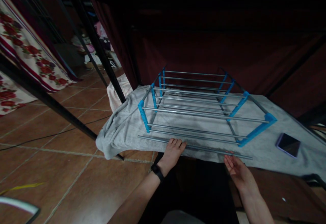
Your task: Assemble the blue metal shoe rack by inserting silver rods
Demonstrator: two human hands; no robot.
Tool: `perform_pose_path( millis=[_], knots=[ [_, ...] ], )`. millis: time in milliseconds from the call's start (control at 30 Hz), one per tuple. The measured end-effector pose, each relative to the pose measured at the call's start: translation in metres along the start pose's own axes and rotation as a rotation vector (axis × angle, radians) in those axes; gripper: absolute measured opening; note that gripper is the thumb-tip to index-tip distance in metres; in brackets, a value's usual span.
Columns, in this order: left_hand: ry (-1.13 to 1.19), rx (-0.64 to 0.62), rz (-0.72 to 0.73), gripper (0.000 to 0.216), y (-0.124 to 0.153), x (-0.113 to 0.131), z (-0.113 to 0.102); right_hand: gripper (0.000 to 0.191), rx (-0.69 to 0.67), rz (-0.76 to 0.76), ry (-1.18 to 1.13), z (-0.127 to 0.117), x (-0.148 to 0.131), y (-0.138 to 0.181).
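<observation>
Along the front edge of the grey cloth lies a thin grey metal rod point(211, 149); it may be two rods side by side. My left hand point(174, 150), with a dark band on the wrist, has its fingers curled over the rod left of its middle. Near the rod's right end, my right hand point(235, 169) is turned palm up with fingers stretched out, the fingertips at the rod. Just beyond stands a rack frame point(188, 112) of metal tubes joined by blue plastic end pieces point(257, 132).
A grey cloth point(124, 122) covers the low surface under the rack. A phone point(288, 145) lies at the right. Black metal posts point(102, 54) rise at the left, and a dark cable point(84, 125) crosses the tiled floor. A dark red curtain point(193, 51) hangs behind.
</observation>
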State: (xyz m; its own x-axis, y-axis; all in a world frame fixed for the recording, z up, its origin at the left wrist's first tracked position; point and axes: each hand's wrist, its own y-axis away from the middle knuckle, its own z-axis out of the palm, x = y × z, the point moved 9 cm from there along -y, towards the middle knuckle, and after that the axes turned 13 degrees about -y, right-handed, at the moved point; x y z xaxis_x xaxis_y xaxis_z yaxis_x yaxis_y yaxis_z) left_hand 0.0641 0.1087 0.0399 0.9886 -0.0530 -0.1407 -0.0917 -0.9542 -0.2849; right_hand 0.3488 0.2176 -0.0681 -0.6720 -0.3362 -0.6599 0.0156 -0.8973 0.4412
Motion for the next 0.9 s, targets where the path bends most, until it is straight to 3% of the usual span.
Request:
perform_pose_path(
  millis=[200, 567, 700, 900],
  knots=[
    [-0.064, -0.020, 0.052, 0.039, 0.001, 0.002, 0.003, 0.013, 0.057, -0.001, -0.036, -0.014, -0.002, -0.017],
    [-0.093, -0.047, 0.037, 0.039, 0.003, -0.009, 0.014, 0.015, 0.054, -0.048, -0.049, -0.017, -0.007, -0.031],
    [-0.074, -0.063, -0.011, 0.040, 0.009, -0.027, 0.021, 0.016, 0.076, -0.083, -0.072, -0.017, -0.015, -0.033],
    [-0.055, -0.085, -0.149, 0.044, 0.025, -0.076, 0.029, 0.020, 0.107, -0.140, -0.090, -0.009, -0.026, -0.034]
  ],
)
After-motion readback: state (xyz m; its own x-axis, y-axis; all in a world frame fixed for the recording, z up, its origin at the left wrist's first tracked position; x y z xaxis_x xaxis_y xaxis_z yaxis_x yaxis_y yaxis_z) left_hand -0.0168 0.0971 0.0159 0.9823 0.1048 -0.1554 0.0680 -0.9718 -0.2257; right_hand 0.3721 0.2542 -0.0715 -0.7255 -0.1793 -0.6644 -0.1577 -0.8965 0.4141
